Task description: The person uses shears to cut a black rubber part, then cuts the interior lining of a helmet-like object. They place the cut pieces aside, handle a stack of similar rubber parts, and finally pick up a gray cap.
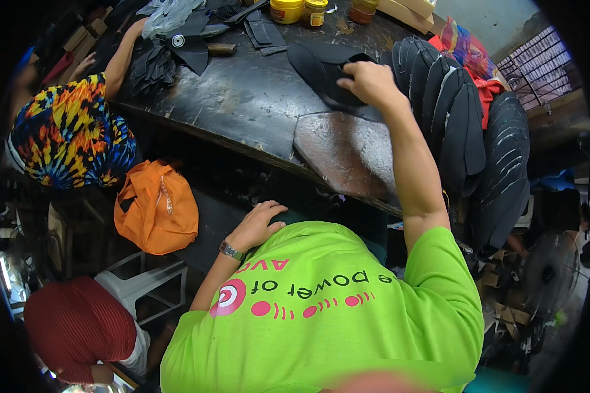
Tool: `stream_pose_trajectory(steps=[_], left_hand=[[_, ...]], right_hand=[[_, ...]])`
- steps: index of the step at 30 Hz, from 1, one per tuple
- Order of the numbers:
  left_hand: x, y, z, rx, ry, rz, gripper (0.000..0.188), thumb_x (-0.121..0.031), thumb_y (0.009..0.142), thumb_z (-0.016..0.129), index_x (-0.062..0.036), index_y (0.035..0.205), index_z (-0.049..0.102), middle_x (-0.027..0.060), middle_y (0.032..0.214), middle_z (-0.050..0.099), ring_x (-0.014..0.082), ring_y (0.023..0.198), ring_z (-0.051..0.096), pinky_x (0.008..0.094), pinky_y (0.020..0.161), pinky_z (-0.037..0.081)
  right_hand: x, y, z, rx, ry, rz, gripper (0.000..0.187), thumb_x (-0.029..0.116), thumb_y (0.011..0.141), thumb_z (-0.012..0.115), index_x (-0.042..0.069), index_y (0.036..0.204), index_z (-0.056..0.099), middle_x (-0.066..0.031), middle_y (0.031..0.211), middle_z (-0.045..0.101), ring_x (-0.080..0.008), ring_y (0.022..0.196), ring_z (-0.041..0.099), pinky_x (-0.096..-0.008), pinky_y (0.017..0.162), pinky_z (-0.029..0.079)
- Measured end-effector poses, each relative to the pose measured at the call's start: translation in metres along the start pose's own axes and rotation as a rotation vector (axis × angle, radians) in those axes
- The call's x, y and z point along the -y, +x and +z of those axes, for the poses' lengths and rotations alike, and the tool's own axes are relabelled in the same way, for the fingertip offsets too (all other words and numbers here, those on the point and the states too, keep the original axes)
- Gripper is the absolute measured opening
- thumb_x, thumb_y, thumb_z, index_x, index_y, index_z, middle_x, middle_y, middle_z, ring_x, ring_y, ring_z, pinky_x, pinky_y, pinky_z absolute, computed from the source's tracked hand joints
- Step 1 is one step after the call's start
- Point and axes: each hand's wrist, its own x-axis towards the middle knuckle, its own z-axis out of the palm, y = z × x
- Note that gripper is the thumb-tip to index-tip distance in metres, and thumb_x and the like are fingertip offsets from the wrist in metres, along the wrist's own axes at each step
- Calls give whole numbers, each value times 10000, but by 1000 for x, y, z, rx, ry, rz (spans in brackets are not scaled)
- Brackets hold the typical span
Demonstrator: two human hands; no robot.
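Observation:
My right hand [368,82] reaches over the dark worktable with fingers curled round black sole-shaped pieces [311,64]. Its thumb and forefinger point left, and part of the grip is hidden. These pieces overlap each other just beyond a brown, worn slab [344,147] at the table's near edge. My left hand [259,221] rests low at my lap, fingers stretched out, holding nothing; a watch is on that wrist. To the right of my right arm, a long row of black soles [432,92] stands leaning one against another.
Yellow-labelled jars [287,10] stand at the table's far side. Black cut pieces [154,69] and a clear plastic bag [170,16] lie at the left, near a co-worker in a tie-dye shirt [69,131]. An orange bag [156,208] hangs below, above a white stool [141,285].

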Motion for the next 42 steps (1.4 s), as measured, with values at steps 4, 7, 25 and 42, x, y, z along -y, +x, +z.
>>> stream_pose_trajectory(steps=[4,7,25,42], left_hand=[[12,-16,0,-37,-47,-44,447,-244,915,674,-66,1319,601,166,1405,514,350,1327,460,424,1114,382],[8,-13,-6,-11,-14,-34,449,-231,908,677,-62,1317,601,172,1399,522,348,1314,481,411,1098,400],[-138,69,-120,-345,-409,701,397,-246,827,770,-37,1156,699,177,1315,600,347,1240,549,425,1045,427],[-137,239,-91,-267,-18,649,470,-432,910,621,-210,1324,619,105,1463,496,280,1411,386,519,1169,144]], right_hand=[[-15,-55,-48,-13,354,-93,333,387,833,733,103,1004,756,-140,899,727,-335,864,689,-398,767,511],[-9,-58,-55,-175,380,-42,347,402,824,737,86,964,757,-143,874,724,-335,779,682,-399,708,514],[21,-165,-18,-139,399,-193,379,243,793,786,101,1124,669,-136,1035,638,-333,1006,585,-451,950,439],[-173,-307,53,-473,5,317,463,56,840,705,35,1282,569,-215,1436,465,-403,1366,409,-462,1085,362]])
